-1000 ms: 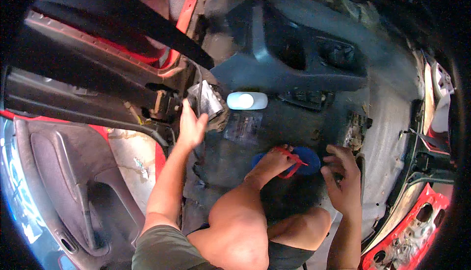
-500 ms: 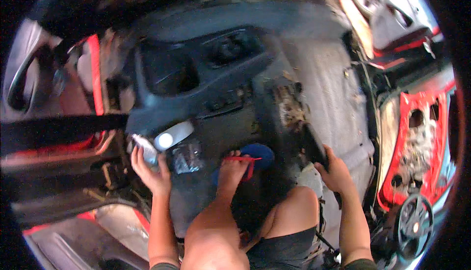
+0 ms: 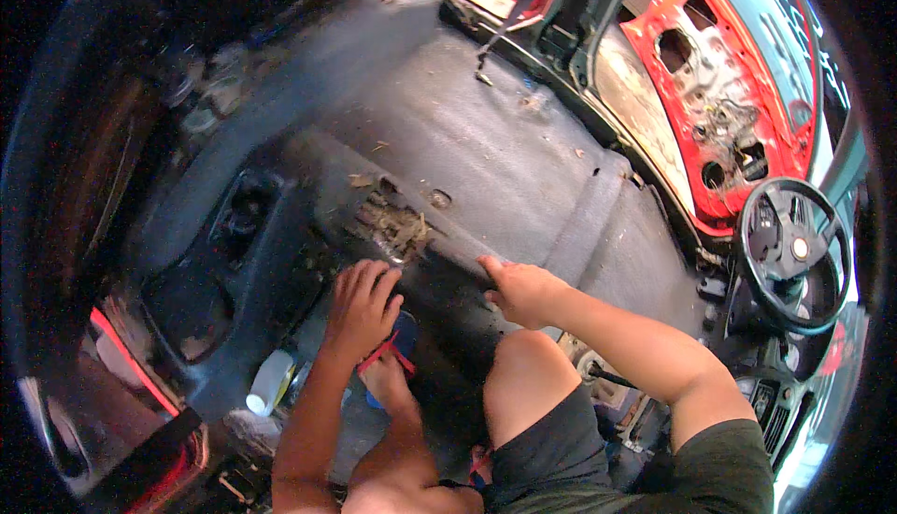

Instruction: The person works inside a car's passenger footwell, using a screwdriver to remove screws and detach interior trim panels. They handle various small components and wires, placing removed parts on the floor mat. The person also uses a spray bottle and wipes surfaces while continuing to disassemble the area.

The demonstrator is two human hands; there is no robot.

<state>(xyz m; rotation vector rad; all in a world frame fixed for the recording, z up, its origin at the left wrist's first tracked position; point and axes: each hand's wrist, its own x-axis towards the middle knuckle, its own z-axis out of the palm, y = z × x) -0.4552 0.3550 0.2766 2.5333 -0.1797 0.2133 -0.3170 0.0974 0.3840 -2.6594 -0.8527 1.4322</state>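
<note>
Grey floor carpet spreads over the stripped car floor in front of me. My right hand is closed at its near raised edge, index finger lying over the top and the other fingers curled under. My left hand is beside the dark gap near that edge, fingers bent and a little apart, with nothing seen in them. Just beyond it, crumbly brown debris fills a torn patch of the floor. My foot in a blue sandal with red straps stands below the left hand.
A black centre console with a cup recess runs along the left. A white bottle lies near it. At the right are a red door shell without its panel and a black steering wheel. A belt strap hangs at the far sill.
My view has swung right. The left hand has left the pale item beside the white bottle and come over near the carpet edge. The right hand remains at the carpet edge.
</note>
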